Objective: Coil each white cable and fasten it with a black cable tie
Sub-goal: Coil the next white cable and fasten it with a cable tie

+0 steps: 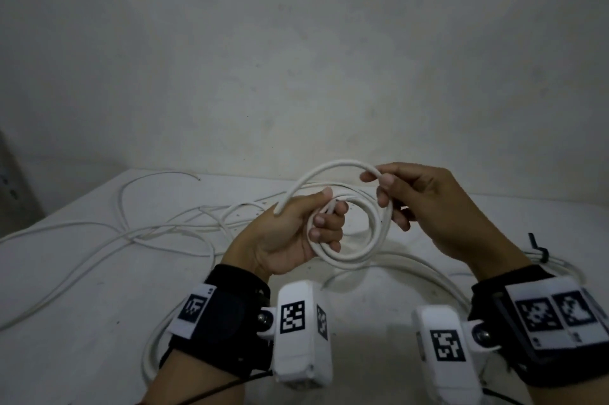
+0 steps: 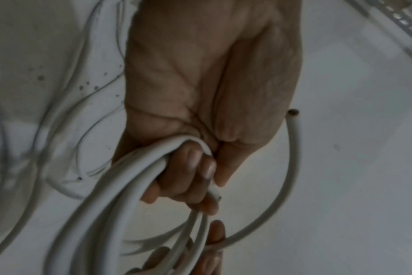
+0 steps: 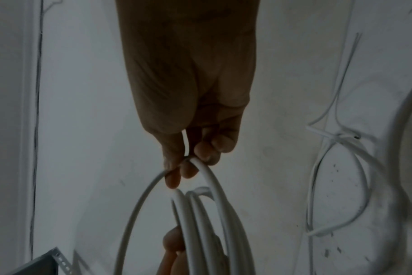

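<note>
A thick white cable (image 1: 359, 253) is wound into a small coil held above the white table (image 1: 82, 289). My left hand (image 1: 296, 230) grips the coil's left side, fingers curled round several turns (image 2: 134, 186). Near the knuckles a cut cable end (image 2: 215, 195) sticks out. My right hand (image 1: 412, 207) pinches the free tail (image 1: 329, 170) that arches over the coil, and its lower fingers touch the coil's right side (image 3: 200, 214). A black cable tie (image 1: 538, 249) binds another cable bundle at the right, behind my right wrist.
Several loose white cables (image 1: 131, 233) sprawl over the table's left and middle. One thin cable (image 1: 158, 177) curves toward the back edge by the wall (image 1: 296, 58). More thick cable (image 1: 412, 266) loops under my hands. A perforated metal bracket (image 3: 49, 260) shows at a corner.
</note>
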